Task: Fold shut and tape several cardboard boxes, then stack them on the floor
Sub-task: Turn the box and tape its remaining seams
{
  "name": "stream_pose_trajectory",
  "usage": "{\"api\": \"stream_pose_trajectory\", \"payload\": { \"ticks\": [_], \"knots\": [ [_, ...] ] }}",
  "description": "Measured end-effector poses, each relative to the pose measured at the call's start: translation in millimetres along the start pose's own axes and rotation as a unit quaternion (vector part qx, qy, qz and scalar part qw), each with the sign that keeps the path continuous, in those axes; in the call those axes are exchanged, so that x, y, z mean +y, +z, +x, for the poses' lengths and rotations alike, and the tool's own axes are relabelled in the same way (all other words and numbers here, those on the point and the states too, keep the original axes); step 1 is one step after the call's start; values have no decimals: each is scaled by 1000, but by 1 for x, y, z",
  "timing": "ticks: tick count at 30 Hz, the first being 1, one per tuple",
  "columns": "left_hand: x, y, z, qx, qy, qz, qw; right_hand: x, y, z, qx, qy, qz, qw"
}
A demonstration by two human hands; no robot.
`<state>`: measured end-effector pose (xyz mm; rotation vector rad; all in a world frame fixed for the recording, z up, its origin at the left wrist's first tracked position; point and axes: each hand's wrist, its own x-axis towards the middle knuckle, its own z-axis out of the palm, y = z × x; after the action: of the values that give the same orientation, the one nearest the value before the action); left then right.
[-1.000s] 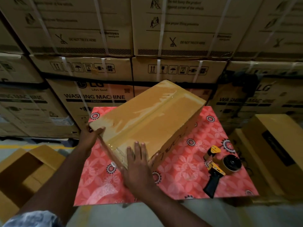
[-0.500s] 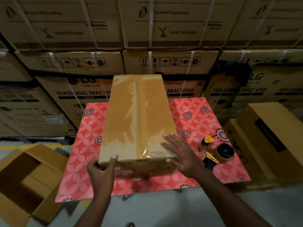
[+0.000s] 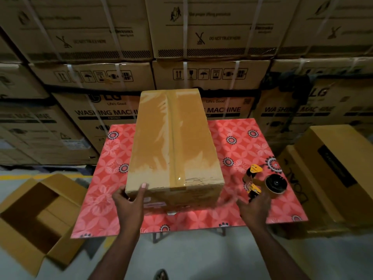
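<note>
On the red patterned table (image 3: 242,150) the box (image 3: 173,142) sits flat, flaps closed, with a tape strip (image 3: 174,138) down the centre seam. Its long axis runs straight away from the person: near short end facing them, close to the table's front edge, far end pointing at the wall of washing-machine cartons (image 3: 101,112). The left hand (image 3: 129,203) pinches the near-left top corner, thumb on the top face and fingers wrapped onto the left side. That looks like a steadying hold so the box doesn't skate. The right hand (image 3: 255,207) is off the box, down at the tape dispenser (image 3: 262,184) just right of it. It covers the handle and is motion-blurred, so I can't tell if the fingers have closed on it. My guess is the near end needs more tape, hence that end faces the person with the dispenser in right-hand reach. An open box (image 3: 34,215) waits on the floor at left; the closed boxes (image 3: 331,174) at right are likely the stack.
</note>
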<state>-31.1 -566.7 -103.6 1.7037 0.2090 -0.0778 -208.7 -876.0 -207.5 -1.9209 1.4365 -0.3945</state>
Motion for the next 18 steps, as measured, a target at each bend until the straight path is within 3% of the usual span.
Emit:
{"api": "stream_pose_trajectory", "payload": {
  "ticks": [3,6,10,13,18],
  "knots": [
    [4,2,-5,5,2,-2,1000,12,-8,21,-31,197,113,973],
    [7,-1,-8,4,9,5,1000,24,-7,38,-86,254,239,933],
    [8,-4,-6,2,9,13,1000,62,19,68,-186,345,397,830],
    [13,-5,-5,-2,1,29,1000,32,10,50,-227,359,481,767],
    [17,-10,1,10,-28,36,999,-9,7,53,-108,327,475,810]
  ]
}}
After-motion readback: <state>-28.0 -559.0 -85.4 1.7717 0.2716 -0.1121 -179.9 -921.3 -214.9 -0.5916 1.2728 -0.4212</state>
